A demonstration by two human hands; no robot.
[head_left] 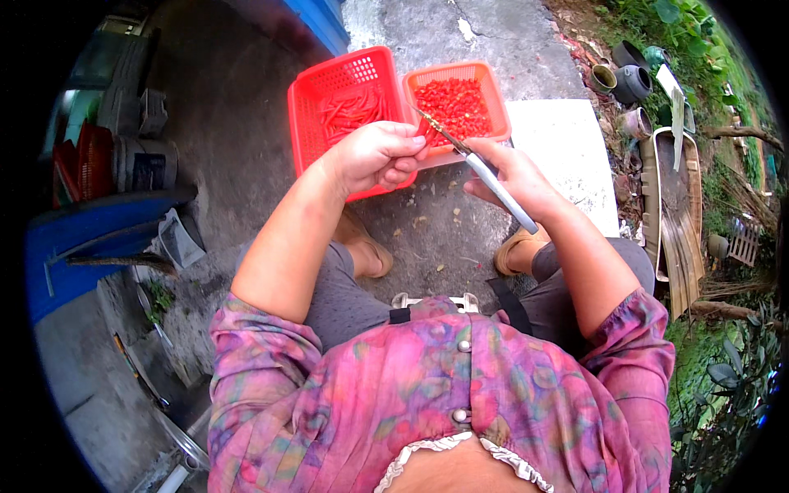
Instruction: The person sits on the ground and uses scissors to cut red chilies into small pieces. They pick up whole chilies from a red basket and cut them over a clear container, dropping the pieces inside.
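My left hand [371, 158] is closed, pinching red chili peppers [425, 130] between thumb and fingers above the baskets. In my right hand [519, 177] is a pair of scissors [503, 194] with pale grey handles. Bits of yellowish seed cling to the blades, which point at the chilies beside my left fingertips. Whole long red chilies [353, 111] lie in the red plastic basket [301, 131] on the left. Against its right side stands an orange-red basket [498, 97] holding small cut chili pieces [454, 105].
A white board [567, 152] lies on the concrete right of the baskets. Pots [631, 84] and a long trough [649, 205] line the planted edge at far right. At left are a blue ledge [70, 255], a white bucket [146, 164] and a dustpan [177, 238].
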